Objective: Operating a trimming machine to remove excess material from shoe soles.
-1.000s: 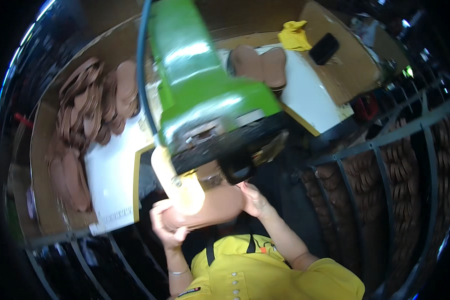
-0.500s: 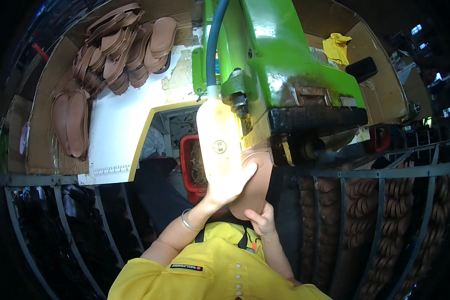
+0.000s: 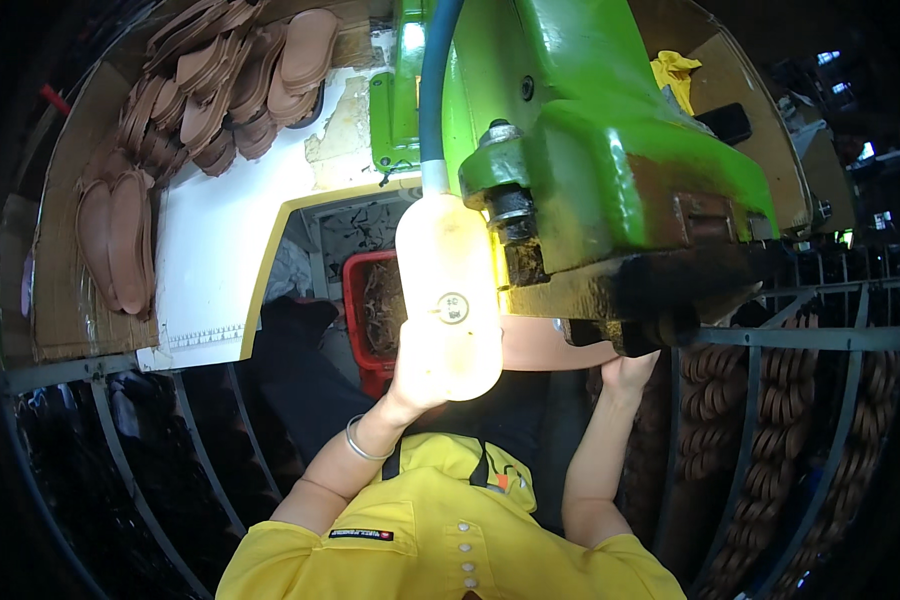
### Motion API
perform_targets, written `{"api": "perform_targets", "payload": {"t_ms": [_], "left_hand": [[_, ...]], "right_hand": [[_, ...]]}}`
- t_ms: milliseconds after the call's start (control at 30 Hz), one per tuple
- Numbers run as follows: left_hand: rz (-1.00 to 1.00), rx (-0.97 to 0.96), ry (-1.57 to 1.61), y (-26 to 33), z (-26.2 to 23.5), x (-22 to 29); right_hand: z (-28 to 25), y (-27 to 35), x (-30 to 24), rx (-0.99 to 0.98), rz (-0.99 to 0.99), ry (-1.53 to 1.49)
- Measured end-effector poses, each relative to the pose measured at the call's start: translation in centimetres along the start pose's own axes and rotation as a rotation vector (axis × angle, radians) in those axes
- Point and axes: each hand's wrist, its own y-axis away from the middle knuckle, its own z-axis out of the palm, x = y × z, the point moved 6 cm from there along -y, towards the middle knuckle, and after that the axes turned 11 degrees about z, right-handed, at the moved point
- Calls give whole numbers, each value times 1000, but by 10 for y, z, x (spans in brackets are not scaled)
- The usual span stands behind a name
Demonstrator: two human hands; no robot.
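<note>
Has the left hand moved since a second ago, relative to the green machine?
Yes. The left hand has shifted from beneath the green machine, under the tan piece, out to its left side, behind the pale translucent lamp cover.

A glowing, translucent oval lamp cover (image 3: 451,300) at the centre is blown out to pale yellow glare and casts bright sheen on the glossy green metal machine housing (image 3: 610,130). The outer rim falls to near black, and the dark metal rack bars (image 3: 760,340) curve with fisheye distortion. Close objects look slightly soft.
</note>
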Motion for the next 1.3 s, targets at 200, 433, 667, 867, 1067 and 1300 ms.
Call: {"api": "perform_targets", "payload": {"t_ms": [200,433,667,867,1067,1300], "left_hand": [[629,-8,-821,6,0,68],[351,34,-374,13,-42,73],[155,230,-132,47,-86,53],[-4,134,-142,85,-110,30],[310,-214,-582,17,-2,65],[349,36,-460,-9,12,16]], "right_hand": [[-10,-39,48,-310,151,-436],[37,-6,59,-343,101,-359],[67,19,76,-351,101,-159],[99,23,70,-480,-99,344],[109,23,67,-424,-36,172],[47,89,94,-362,182,355]]}}
